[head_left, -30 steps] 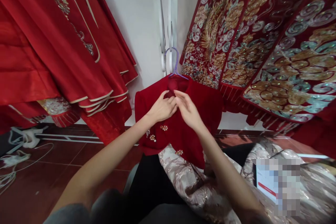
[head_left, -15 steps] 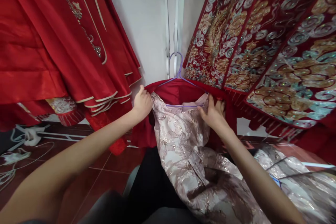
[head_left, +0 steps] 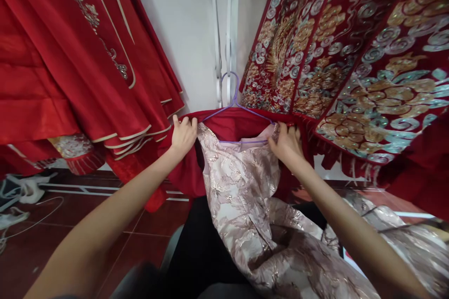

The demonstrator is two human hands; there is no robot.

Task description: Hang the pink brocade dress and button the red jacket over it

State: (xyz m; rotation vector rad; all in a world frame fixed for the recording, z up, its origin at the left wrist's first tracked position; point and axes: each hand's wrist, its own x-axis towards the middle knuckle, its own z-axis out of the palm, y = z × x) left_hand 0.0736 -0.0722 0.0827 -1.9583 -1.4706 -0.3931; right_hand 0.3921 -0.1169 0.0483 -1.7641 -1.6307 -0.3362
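A purple wire hanger (head_left: 234, 103) hangs in front of a white wall, carrying a red jacket (head_left: 228, 128) spread open and a pale pink brocade dress (head_left: 242, 187) inside it. My left hand (head_left: 182, 134) is closed on the jacket's left front edge, holding it aside. My right hand (head_left: 287, 142) grips the jacket's right edge next to the dress's shoulder. The dress runs down over my lap toward the lower right.
Red satin robes with cream trim (head_left: 80, 65) hang at the left. A heavily embroidered red and gold garment (head_left: 351, 56) hangs at the right. White straps (head_left: 224, 28) hang down the wall. Cables and white items (head_left: 21, 196) lie on the dark red tiled floor.
One second ago both hands worked at the closed jacket's collar. They have since pulled the jacket fronts apart, exposing the pink dress, and now hold the edges slightly wider.
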